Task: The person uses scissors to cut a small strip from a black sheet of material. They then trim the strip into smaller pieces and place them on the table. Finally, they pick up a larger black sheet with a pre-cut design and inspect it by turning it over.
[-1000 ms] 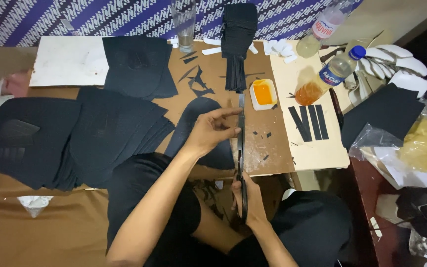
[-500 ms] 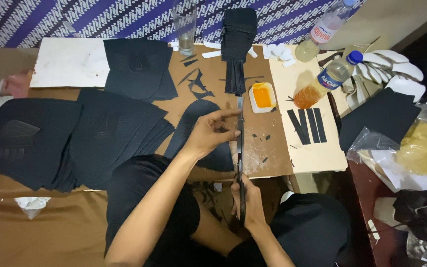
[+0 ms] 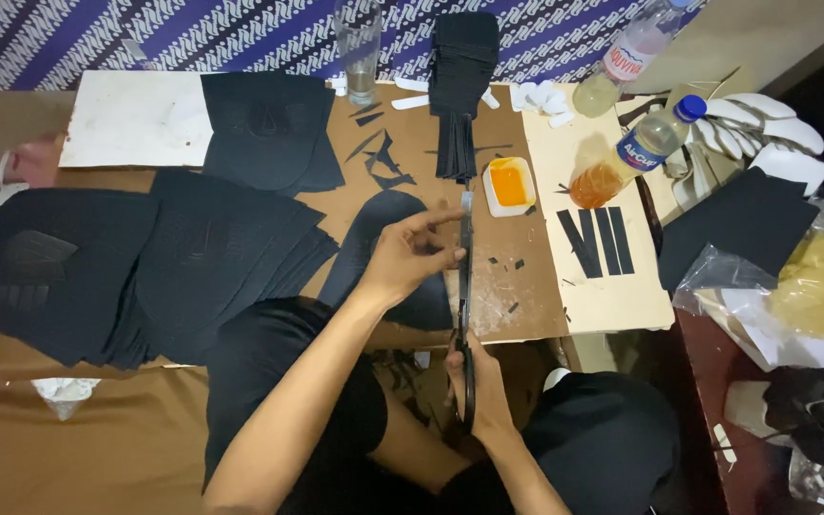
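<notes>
Little moved vs 0.5 s ago; R hand [image 3: 481, 381] still grips scissors [image 3: 466, 315]; L hand [image 3: 412, 256] pinches black piece [image 3: 388, 253] by blades on surface [image 3: 526, 286].

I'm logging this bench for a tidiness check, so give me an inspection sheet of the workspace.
Surface: brown board, specked with black offcuts.
Job's things: long scissors; black curved piece under the left hand.
Clutter: stacked black sheets, orange glue dish, two bottles, three black strips, a clear glass.
Hands: left hand steadies the material by the blades; right hand grips the scissor handles.
Cables: nothing seen.
Surroundings: patterned purple cloth, plastic bags on the right.
</notes>
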